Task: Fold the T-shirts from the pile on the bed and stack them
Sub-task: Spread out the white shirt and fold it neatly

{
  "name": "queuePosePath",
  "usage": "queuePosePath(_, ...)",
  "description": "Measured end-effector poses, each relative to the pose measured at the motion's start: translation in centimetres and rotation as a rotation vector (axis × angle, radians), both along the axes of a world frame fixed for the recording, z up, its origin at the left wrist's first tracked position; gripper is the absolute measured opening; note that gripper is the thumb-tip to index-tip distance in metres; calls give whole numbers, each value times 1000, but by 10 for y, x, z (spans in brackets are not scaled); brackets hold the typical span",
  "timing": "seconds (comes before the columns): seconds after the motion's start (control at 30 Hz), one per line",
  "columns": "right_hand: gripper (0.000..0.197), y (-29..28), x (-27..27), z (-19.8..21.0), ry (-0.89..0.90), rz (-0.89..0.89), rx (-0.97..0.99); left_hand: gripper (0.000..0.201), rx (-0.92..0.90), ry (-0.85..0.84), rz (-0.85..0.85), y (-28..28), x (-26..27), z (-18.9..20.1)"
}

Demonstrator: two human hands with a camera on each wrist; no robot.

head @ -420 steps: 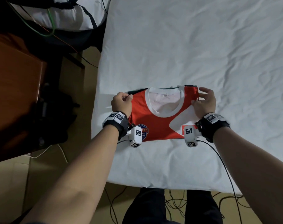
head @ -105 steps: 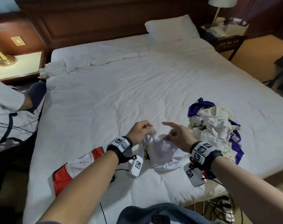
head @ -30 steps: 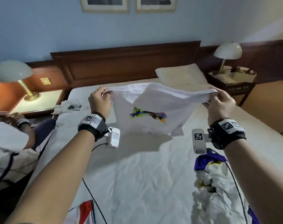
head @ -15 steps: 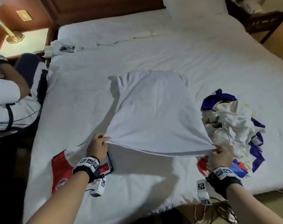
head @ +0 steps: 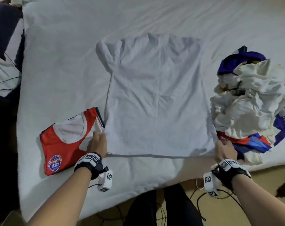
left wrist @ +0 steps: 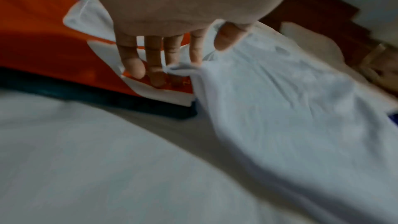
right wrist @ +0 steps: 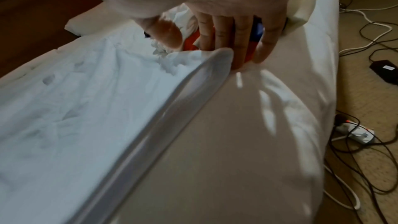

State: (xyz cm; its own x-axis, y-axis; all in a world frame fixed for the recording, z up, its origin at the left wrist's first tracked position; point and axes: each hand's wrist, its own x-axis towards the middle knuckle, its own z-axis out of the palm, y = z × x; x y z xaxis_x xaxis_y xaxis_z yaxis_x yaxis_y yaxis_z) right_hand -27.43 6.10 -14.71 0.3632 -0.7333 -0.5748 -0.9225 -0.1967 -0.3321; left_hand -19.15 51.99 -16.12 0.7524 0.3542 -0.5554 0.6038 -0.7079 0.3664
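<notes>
A white T-shirt (head: 156,98) lies spread on the bed (head: 65,62), its hem toward me and its far end bunched. My left hand (head: 101,136) pinches the left hem corner (left wrist: 181,69) between thumb and fingers, right over the edge of the folded red T-shirt (head: 65,141). My right hand (head: 220,142) pinches the right hem corner (right wrist: 215,54), thumb on top, next to the pile of unfolded shirts (head: 249,101). The hem runs taut between both hands, slightly off the sheet. In the left wrist view the left hand (left wrist: 193,60) hovers above the red T-shirt (left wrist: 43,40).
Another person (head: 5,62) sits at the bed's left side. The bed's near edge (head: 138,190) is close to my legs. Cables (right wrist: 376,168), a power strip (right wrist: 355,132) and a black adapter (right wrist: 385,69) lie on the floor at the right.
The white T-shirt, held up in the air a second ago, has come down and now lies flat on the bed. Both hands have dropped toward the near edge, still holding the hem.
</notes>
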Motion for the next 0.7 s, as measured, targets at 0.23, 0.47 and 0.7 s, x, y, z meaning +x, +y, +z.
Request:
queuePosePath(0.23,53,2,33,-28,129,31,-58,58,22,103,277,-14,25,-20)
queuePosePath(0.47,37,12,30,-33,98,126,-185,29,67,-72,209,-21,10,-24)
queuePosePath(0.7,40,-3,-6,-33,92,269,-299,37,217,-56,55,6,-25,-30)
